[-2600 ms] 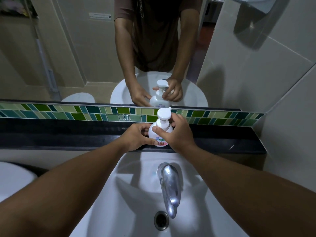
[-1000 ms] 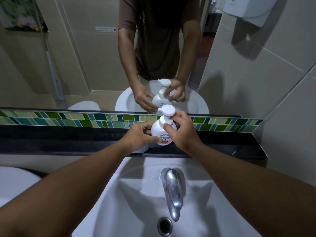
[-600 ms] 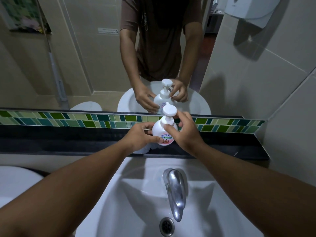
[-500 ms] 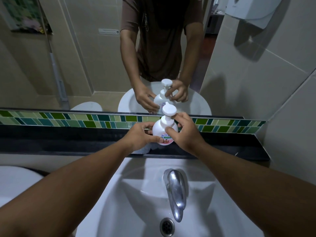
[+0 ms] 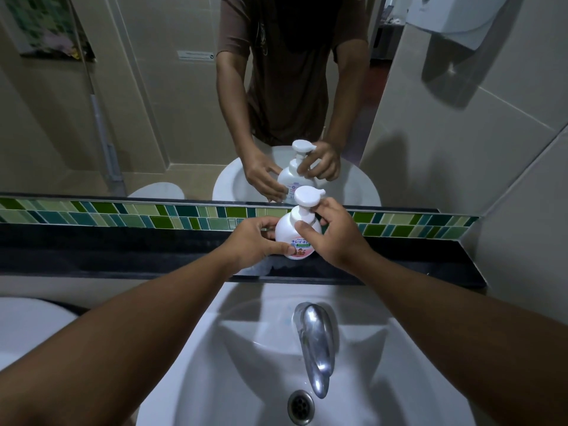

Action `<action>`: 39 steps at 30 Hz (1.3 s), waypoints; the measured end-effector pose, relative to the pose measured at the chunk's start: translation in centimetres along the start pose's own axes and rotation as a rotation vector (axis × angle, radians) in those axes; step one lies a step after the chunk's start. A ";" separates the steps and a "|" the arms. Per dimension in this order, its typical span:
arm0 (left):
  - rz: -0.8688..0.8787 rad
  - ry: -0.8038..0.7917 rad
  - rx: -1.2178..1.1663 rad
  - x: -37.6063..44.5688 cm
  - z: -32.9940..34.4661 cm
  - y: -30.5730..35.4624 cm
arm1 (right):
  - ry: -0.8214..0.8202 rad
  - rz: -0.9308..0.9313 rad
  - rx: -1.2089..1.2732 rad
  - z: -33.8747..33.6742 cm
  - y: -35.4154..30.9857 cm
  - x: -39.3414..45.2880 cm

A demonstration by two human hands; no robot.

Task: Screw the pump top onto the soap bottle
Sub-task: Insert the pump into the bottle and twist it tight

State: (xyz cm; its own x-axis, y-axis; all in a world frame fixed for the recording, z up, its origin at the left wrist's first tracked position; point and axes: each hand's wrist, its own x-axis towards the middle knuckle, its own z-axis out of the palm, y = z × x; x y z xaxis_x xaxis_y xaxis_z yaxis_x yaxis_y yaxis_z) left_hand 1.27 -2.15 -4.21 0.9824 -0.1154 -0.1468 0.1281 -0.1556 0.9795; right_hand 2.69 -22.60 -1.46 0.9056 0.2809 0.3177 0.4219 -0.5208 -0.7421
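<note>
A small white soap bottle (image 5: 287, 230) with a pink label stands upright on the black ledge (image 5: 123, 256) behind the sink. Its white pump top (image 5: 307, 196) sits on the neck, with the nozzle pointing right. My left hand (image 5: 256, 242) wraps the bottle's body from the left, thumb across the front. My right hand (image 5: 335, 238) grips the pump collar from the right, thumb on the bottle's shoulder and fingers behind the neck under the pump head. The mirror above repeats the bottle and both hands.
A white sink (image 5: 246, 379) with a chrome tap (image 5: 316, 339) and a drain (image 5: 300, 406) lies directly below my arms. A green tile strip (image 5: 123, 215) runs under the mirror. A tiled wall stands at the right. A white rounded object (image 5: 27, 324) is at the lower left.
My right hand's fingers have shifted around the pump collar, and the nozzle now points right. My left hand keeps its hold on the bottle. The view has tilted slightly.
</note>
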 end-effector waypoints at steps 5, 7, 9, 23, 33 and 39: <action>-0.003 -0.006 0.039 0.1 0.6 -0.4 | 0.088 0.142 0.005 -0.4 -0.3 0.4; -0.007 -0.003 0.043 0.2 0.7 -0.3 | 0.032 0.168 0.035 -0.8 -0.2 0.6; -0.008 -0.010 0.050 0.2 0.5 0.0 | -0.027 0.139 0.096 -1.3 -0.1 0.7; 0.004 0.004 -0.001 0.4 1.0 0.2 | -0.012 0.142 0.063 -1.3 -0.5 0.6; -0.001 0.009 0.095 0.4 0.1 0.0 | -0.189 0.034 -0.061 -2.5 -0.3 1.3; 0.021 0.002 0.168 0.4 0.7 -0.3 | -0.188 0.041 -0.174 -1.4 -0.4 1.1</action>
State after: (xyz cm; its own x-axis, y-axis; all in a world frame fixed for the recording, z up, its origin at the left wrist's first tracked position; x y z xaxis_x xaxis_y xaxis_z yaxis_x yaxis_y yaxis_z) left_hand 1.51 -2.83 -4.67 0.9849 -0.1185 -0.1260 0.0830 -0.3153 0.9454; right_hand 3.55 -23.21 -0.05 0.9050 0.3931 0.1627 0.4011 -0.6611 -0.6341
